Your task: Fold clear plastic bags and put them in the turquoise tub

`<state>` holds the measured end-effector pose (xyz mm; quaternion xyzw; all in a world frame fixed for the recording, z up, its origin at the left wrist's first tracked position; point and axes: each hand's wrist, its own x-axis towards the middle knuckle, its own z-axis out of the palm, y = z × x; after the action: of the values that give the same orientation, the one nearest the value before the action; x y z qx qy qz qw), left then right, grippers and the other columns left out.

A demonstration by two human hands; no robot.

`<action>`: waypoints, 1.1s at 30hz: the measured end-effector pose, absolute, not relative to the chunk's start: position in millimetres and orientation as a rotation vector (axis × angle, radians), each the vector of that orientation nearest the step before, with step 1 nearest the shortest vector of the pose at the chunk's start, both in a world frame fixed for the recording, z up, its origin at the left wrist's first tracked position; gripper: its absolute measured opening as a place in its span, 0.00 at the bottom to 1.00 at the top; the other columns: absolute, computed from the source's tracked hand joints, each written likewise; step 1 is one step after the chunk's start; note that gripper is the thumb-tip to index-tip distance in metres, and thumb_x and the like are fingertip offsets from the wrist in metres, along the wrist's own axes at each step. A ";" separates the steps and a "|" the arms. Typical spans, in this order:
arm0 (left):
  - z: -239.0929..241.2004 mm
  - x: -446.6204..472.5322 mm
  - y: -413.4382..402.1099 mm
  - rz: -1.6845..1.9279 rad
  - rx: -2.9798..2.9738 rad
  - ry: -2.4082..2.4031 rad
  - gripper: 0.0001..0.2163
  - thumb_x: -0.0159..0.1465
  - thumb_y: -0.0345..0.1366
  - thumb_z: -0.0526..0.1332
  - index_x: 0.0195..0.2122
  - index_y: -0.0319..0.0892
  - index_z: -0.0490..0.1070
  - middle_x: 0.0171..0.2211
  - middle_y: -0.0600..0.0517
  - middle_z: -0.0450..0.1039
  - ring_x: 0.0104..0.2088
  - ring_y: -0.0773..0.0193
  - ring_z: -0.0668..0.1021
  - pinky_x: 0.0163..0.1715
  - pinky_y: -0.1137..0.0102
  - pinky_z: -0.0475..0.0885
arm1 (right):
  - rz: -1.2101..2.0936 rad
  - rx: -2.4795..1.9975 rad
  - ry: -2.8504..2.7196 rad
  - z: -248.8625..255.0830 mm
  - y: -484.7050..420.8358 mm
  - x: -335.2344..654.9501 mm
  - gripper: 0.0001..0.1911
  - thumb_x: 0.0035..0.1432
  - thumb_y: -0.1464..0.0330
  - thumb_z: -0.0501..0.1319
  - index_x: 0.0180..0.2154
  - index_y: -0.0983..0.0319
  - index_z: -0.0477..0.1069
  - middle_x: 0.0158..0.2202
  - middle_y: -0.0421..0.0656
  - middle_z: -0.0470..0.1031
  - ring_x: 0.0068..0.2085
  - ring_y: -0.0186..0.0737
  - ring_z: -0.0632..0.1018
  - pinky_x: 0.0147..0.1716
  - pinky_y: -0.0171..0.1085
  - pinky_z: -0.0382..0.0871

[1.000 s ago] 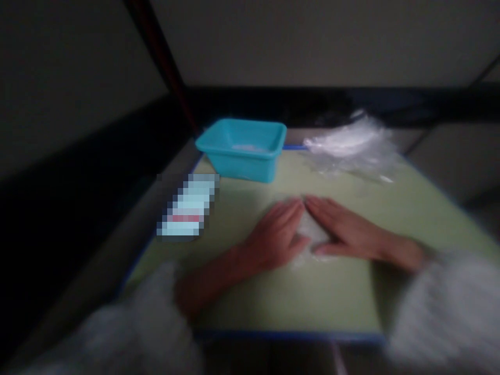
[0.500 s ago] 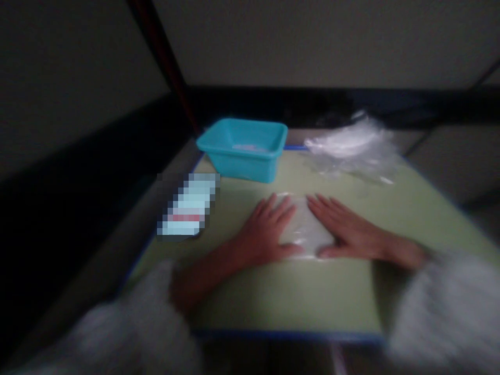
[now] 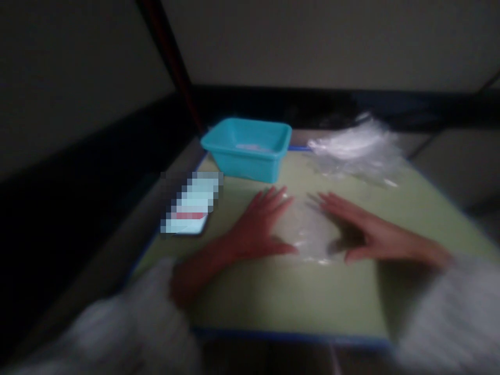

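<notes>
A clear plastic bag [image 3: 312, 234] lies flat on the pale green table between my two hands. My left hand [image 3: 260, 226] rests at the bag's left side, fingers spread and holding nothing. On the other side, my right hand [image 3: 359, 226] hovers just above the table by the bag's right edge, with a shadow under it. Its fingers are stretched out and its thumb is apart. Whether anything is inside the bag cannot be made out in the dim, blurred view.
A turquoise plastic basket [image 3: 250, 151] stands at the table's back left, with something pale inside. Behind on the right is a heap of clear plastic bags [image 3: 359, 148]. A phone [image 3: 191, 205] with a lit, pixelated screen lies near the left edge of the table [image 3: 289, 302].
My right hand has lifted off the bag and shifted right. The left hand has moved slightly left, and more of the bag shows between them.
</notes>
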<state>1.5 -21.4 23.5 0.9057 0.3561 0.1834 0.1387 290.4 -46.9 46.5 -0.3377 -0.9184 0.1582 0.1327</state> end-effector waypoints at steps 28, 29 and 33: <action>25.2 10.5 -16.4 0.814 1.928 1.117 0.07 0.59 0.32 0.56 0.27 0.37 0.71 0.25 0.53 0.73 0.29 0.66 0.74 0.31 0.73 0.68 | -0.260 -0.679 -2.948 55.9 -88.0 264.0 0.11 0.59 0.77 0.56 0.26 0.62 0.70 0.29 0.43 0.71 0.32 0.41 0.70 0.34 0.42 0.60; 25.1 10.6 -16.7 0.815 1.931 1.108 0.07 0.59 0.32 0.56 0.27 0.37 0.71 0.26 0.53 0.73 0.29 0.66 0.74 0.31 0.73 0.68 | -0.275 -0.665 -2.943 55.9 -88.0 263.7 0.11 0.59 0.77 0.56 0.26 0.62 0.70 0.28 0.43 0.71 0.32 0.41 0.70 0.33 0.42 0.60; 25.0 11.2 -18.8 0.843 1.897 1.051 0.07 0.60 0.33 0.56 0.30 0.37 0.71 0.28 0.51 0.74 0.32 0.65 0.76 0.34 0.72 0.70 | -0.269 -0.635 -2.940 55.9 -87.8 265.3 0.11 0.60 0.76 0.55 0.25 0.62 0.68 0.27 0.42 0.71 0.30 0.41 0.70 0.31 0.41 0.62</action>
<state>11.2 -18.8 25.0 0.7485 0.4149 0.3326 0.3963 265.3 -87.8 55.9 -0.2097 -0.9718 -0.0890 0.0609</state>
